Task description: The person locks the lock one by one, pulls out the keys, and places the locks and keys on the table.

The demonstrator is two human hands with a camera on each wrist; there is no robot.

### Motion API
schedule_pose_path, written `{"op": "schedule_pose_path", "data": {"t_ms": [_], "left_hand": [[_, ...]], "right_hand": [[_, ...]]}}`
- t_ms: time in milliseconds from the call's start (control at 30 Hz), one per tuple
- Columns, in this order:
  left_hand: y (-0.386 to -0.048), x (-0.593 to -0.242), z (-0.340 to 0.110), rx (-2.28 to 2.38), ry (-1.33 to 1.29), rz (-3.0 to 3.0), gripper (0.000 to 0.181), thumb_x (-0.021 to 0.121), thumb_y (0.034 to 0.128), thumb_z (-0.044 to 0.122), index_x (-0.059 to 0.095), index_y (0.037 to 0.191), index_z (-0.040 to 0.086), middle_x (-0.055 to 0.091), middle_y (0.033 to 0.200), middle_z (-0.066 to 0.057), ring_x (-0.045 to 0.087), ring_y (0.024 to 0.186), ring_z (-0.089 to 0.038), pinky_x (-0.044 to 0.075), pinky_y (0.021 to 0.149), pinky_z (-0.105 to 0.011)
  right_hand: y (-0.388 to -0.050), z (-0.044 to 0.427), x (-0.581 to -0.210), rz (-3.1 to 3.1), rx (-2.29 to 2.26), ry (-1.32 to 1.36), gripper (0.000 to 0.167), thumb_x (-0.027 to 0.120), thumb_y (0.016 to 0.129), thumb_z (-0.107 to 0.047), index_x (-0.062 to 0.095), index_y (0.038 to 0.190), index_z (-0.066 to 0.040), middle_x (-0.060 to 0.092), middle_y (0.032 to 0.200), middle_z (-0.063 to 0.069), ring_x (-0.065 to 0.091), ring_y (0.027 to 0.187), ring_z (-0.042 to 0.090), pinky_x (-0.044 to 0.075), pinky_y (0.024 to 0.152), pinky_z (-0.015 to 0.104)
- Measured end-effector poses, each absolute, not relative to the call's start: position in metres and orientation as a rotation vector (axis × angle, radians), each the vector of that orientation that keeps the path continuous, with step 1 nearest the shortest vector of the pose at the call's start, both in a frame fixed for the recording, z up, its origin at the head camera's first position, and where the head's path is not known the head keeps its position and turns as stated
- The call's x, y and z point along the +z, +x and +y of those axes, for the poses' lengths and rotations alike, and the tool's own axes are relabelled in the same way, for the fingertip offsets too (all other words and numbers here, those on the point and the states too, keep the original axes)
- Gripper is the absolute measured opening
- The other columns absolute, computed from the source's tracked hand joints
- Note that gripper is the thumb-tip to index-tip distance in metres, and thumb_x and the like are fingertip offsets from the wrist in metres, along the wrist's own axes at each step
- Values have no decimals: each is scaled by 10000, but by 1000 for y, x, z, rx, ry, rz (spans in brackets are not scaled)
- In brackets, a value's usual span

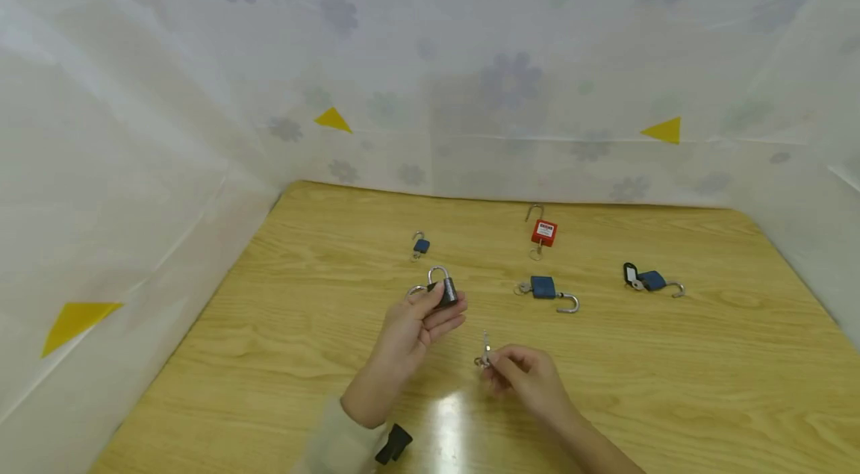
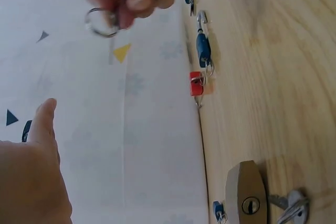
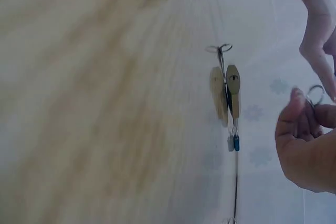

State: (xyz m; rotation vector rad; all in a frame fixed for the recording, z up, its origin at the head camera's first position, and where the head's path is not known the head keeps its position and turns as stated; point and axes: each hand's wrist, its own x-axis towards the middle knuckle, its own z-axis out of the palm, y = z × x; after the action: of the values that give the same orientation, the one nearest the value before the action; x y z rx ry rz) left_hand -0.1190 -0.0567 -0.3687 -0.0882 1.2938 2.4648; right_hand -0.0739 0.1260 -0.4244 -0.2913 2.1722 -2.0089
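My left hand (image 1: 407,336) grips a black padlock (image 1: 449,295), thumb across its front and shackle up. In the left wrist view only a dark edge of this padlock (image 2: 26,130) shows beyond the hand. Lower right, my right hand (image 1: 531,378) pinches a small bunch of keys (image 1: 485,356) on a ring, one blade pointing up, apart from the padlock. The left wrist view shows the key ring (image 2: 103,23) hanging at the right fingertips. Another padlock (image 2: 247,195) with a brass-coloured keyhole face lies on the table; in the head view the left hand mostly hides it.
Farther back lie a small blue padlock (image 1: 422,245) and a red padlock (image 1: 545,233). To the right are a blue padlock (image 1: 543,287) and another blue padlock (image 1: 652,280) with a black tag (image 1: 629,274). White sheeting (image 1: 416,86) surrounds the wooden table (image 1: 269,354).
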Motion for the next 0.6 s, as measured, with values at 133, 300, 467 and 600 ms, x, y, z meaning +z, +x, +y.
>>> {"op": "schedule_pose_path", "data": {"t_ms": [133, 300, 467, 600], "left_hand": [[-120, -364, -64, 2478, -123, 1312, 426, 490, 967, 149, 413, 1276, -133, 713, 854, -19, 695, 813, -93, 549, 809, -248], [-120, -365, -67, 2454, -152, 1323, 408, 467, 975, 127, 407, 1291, -124, 717, 865, -29, 695, 809, -93, 549, 806, -245], [-121, -370, -66, 2431, -141, 1313, 410, 480, 969, 133, 406, 1273, -132, 717, 869, -41, 696, 806, -97, 549, 809, -251], [-121, -373, -66, 2421, -114, 1302, 406, 487, 965, 132, 395, 1256, -135, 715, 856, -40, 697, 804, -98, 548, 807, -244]], "right_hand": [[-88, 125, -427, 2324, -1670, -151, 268, 530, 927, -124, 646, 840, 101, 634, 657, 80, 482, 496, 58, 415, 432, 164], [-97, 118, -434, 2406, -1441, -4, 239, 507, 900, -77, 659, 748, 28, 566, 542, 13, 397, 424, 63, 314, 388, 148], [-100, 113, -434, 2479, -1310, 74, 254, 507, 869, -52, 629, 651, -6, 462, 478, -24, 334, 404, 62, 260, 386, 145], [-100, 109, -432, 2544, -1217, 99, 283, 516, 829, -38, 548, 549, -66, 395, 448, -39, 304, 394, 64, 236, 382, 151]]}}
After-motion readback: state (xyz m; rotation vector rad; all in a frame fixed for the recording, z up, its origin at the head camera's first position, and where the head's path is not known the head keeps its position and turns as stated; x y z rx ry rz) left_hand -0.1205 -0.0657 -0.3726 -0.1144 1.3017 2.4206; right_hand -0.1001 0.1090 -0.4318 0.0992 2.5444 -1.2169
